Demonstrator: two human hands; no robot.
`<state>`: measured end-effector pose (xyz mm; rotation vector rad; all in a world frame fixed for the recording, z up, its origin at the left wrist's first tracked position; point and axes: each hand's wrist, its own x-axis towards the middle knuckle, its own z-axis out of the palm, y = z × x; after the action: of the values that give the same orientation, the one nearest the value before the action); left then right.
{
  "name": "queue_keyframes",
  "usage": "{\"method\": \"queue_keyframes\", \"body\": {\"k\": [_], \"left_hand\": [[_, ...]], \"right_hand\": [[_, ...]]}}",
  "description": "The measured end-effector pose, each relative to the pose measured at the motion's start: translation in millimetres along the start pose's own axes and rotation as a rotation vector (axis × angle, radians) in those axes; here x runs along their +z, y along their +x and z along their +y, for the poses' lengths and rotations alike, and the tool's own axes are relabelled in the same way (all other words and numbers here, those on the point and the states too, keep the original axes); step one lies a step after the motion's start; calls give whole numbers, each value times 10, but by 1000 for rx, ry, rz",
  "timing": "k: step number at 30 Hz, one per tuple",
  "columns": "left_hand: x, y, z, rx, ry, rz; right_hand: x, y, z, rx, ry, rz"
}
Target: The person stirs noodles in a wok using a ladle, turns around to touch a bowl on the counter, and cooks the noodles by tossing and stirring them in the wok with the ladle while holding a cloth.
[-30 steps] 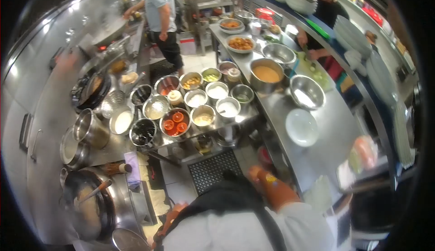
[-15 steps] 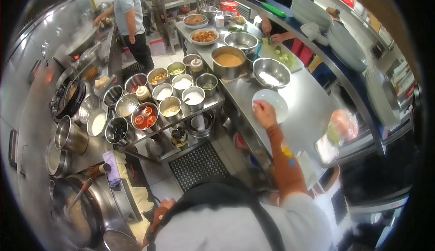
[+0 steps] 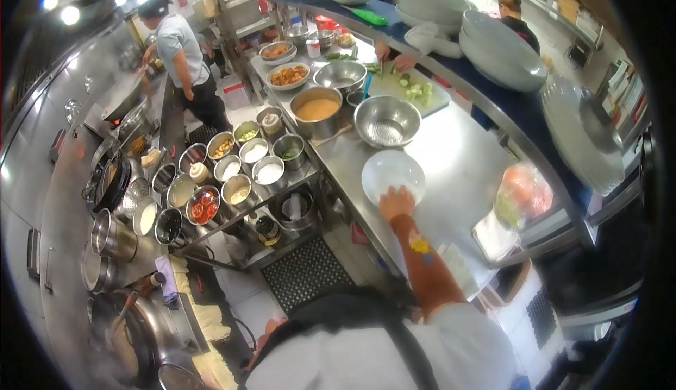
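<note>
My right hand [image 3: 396, 203] reaches over the near rim of a white bowl [image 3: 377, 167] on the steel counter. Its fingers look spread over the bowl's inside, and I see nothing held in them. A brown sleeve covers that forearm. Just beyond the white bowl stands a steel mixing bowl [image 3: 361, 121]. My left hand [image 3: 267, 332] is low beside my body, mostly hidden by my apron, so its fingers cannot be made out. A pot of orange-brown sauce [image 3: 315, 110] stands to the far left of the mixing bowl.
Several small steel pots [image 3: 268, 172] of ingredients crowd the stand at left. A wok [image 3: 127, 348] sits at lower left. Across the counter, a person's hands [image 3: 404, 63] work at a cutting board [image 3: 438, 98]. A bagged bundle [image 3: 522, 191] lies at right, under a shelf with bowls [image 3: 503, 52].
My right hand has gone from the white bowl's left side to over its near rim, fingers spreading. The whole view has shifted. The worker at left has turned slightly.
</note>
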<state>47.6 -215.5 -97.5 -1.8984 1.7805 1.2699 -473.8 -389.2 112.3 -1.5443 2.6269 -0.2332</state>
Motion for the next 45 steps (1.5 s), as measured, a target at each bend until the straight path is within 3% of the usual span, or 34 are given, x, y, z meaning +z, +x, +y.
{"method": "queue_keyframes", "body": {"k": [9,14,23,29,32,35,38,41,45], "left_hand": [[-68,11,267,-14,30,-25],[-95,59,363,-28,18,-19],[-90,327,694,1,114,-79],[-60,333,744,22,135,-98],[-46,281,690,34,131,-96],[-20,199,649,37,124,-98],[-14,147,612,35,106,-93],[29,48,563,21,83,-90],[87,-71,442,-2,63,-86]], "right_hand": [[-386,-287,649,87,-24,-305],[-380,-232,871,12,-76,-16],[-168,-320,785,52,-70,130],[-161,-316,768,73,-24,114],[-256,-333,763,51,-29,66],[-841,-323,540,74,146,-386],[-821,-392,271,116,316,-366],[-325,-442,150,43,52,-147],[-141,-363,145,-6,110,-138]]}}
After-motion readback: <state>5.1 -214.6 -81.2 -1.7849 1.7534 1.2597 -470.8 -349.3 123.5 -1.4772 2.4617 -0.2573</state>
